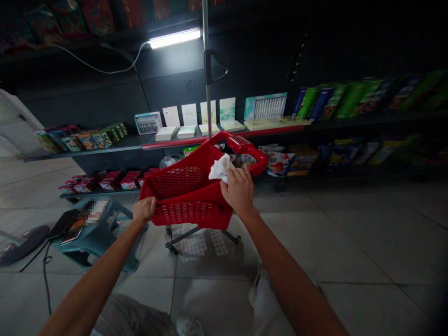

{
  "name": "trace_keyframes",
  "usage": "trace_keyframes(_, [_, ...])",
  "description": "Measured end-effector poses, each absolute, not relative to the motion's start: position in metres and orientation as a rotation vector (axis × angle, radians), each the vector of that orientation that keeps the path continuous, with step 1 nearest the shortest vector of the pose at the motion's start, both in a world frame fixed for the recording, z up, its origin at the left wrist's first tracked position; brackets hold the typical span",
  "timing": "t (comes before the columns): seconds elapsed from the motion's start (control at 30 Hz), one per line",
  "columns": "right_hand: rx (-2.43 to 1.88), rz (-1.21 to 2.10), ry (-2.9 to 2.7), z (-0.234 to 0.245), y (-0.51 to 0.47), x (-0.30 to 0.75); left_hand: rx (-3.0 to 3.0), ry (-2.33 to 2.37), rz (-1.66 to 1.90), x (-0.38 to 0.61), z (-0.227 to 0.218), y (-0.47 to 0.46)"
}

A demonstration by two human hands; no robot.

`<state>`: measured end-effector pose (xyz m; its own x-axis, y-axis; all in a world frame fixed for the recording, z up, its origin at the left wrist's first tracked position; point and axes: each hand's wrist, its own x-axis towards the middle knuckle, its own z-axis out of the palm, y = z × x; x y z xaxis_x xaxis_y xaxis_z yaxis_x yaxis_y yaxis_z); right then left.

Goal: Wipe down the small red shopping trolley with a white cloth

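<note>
- The left hand (144, 209) is clamped on the near left corner of the red basket (182, 184). Its fingers are curled over the rim and closed tight on the plastic.
- The right hand (239, 189) rests on the basket's right rim. Its fingers are bunched narrowly around a white cloth (220, 168), which sticks out just beyond the fingertips and over the rim.
- The basket sits between the two hands, tilted, with its far end and red handle raised beyond the right fingers. Its mesh wall runs from the left fingers across to the right wrist.
- Below the fingers, under the basket, a grey wheeled frame (196, 235) stands on the tiled floor (350, 242).
- Left of the left fingers and a little lower is a blue-grey plastic stool (105, 233). A dark phone (65, 223) lies on it beside something flat whose cover is blurred.
- Well beyond both hands run dark shelves. Pale cards (189, 114) stand above the right fingers, and small red boxes (105, 181) line a lower shelf beyond the left fingers.
- A metal pole (207, 84) rises straight up behind the basket's far end.
- High above the fingers a tube light (175, 38) glows white against the dark wall.
</note>
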<state>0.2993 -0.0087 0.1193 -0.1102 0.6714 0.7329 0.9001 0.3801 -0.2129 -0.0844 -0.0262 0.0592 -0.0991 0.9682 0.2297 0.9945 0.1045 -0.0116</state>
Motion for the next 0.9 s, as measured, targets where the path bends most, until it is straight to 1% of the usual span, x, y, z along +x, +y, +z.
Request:
trace_keyframes(0.13, [-1.400, -0.361, -1.968, 0.128, -0.033, 0.286, -2.039, -2.021, -0.549, -0.049, 0.075, -0.024])
trace_keyframes(0.2, [-1.406, -0.345, -2.016, 0.132, -0.045, 0.278, -2.125, -1.978, -0.612, -0.017, 0.087, -0.018])
trace_keyframes(0.27, [-1.405, -0.327, -2.066, 0.138, -0.057, 0.268, -2.249, -1.991, -0.521, 0.015, 0.098, -0.011])
trace_keyframes(0.37, [-1.417, -0.289, -2.144, 0.149, -0.074, 0.254, -2.322, -2.060, -0.190, 0.044, 0.106, -0.006])
trace_keyframes(0.47, [-1.456, -0.209, -2.234, 0.163, -0.087, 0.247, -2.325, -2.008, -0.084, 0.045, 0.106, -0.011])
trace_keyframes(0.63, [-1.437, -0.011, -2.479, 0.195, -0.087, 0.260, -2.292, -2.008, -0.161, 0.025, 0.097, -0.024])
trace_keyframes(0.8, [-1.510, 0.202, -2.690, 0.227, -0.055, 0.281, -2.263, -1.996, -0.309, 0.019, 0.089, -0.028])
trace_keyframes(0.9, [-1.591, 0.174, -2.797, 0.236, -0.031, 0.276, -2.268, -1.996, -0.347, 0.019, 0.088, -0.029])
